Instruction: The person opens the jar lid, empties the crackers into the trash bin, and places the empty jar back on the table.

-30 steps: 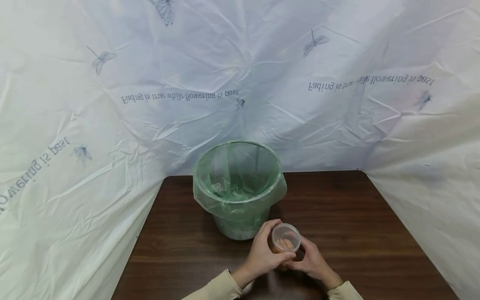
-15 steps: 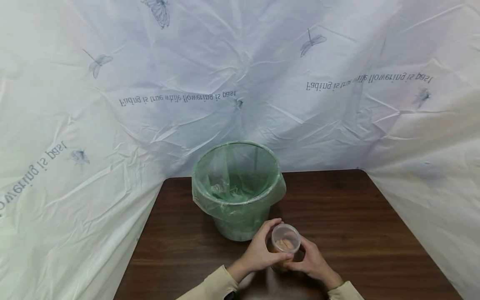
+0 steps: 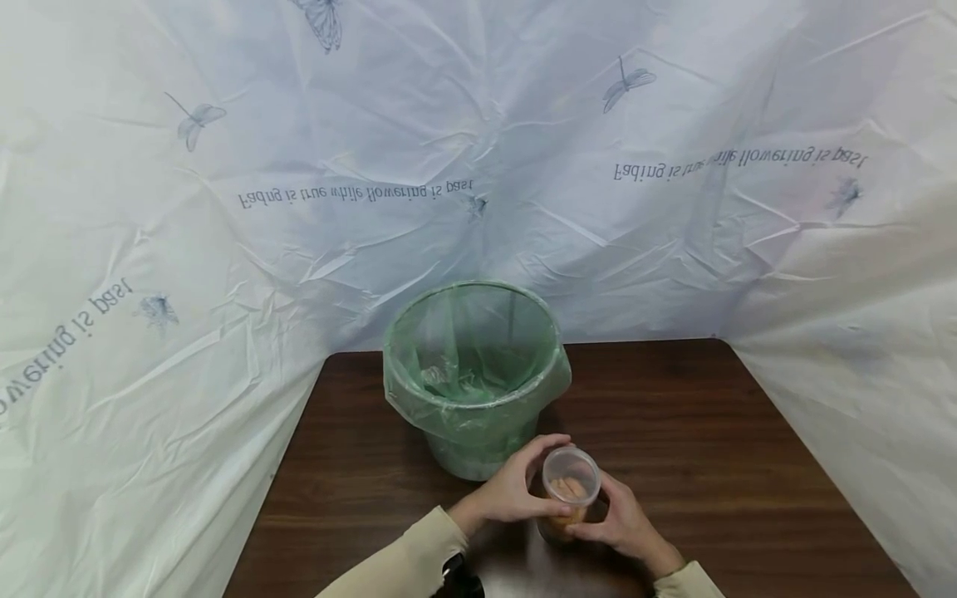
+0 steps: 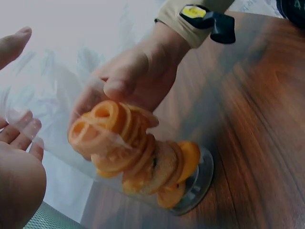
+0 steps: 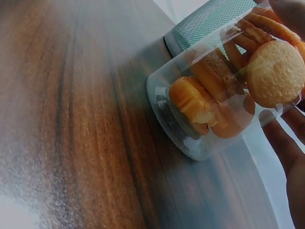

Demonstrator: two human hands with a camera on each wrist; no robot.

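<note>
While a clear, cylindrical plastic jar (image 3: 570, 486) stands upright on the dark brown wood-grain counter (image 3: 695, 432), both bare hands grip it. Through its wall show orange and golden-brown snack-like pieces (image 5: 274, 74), some round, some ring-like with holes, others chunky, reaching down to the base. Thumb and fingers of the left hand (image 3: 508, 492) curve round the upper end, one on each side; how firmly they press, I cannot tell. Lower down, the right hand (image 3: 626, 525) has its grip closed on the jar's side, thumb in front. Cream sleeves (image 3: 407, 561) cover both arms, and a black device (image 3: 462, 581) sits at the left wrist. Just beyond the left hand is a round green mesh bin (image 3: 478, 467), its translucent green plastic liner (image 3: 414, 407) folded over the rim. Behind hangs creased white sheeting (image 3: 546, 108) printed with grey dragonflies and upside-down lettering.
</note>
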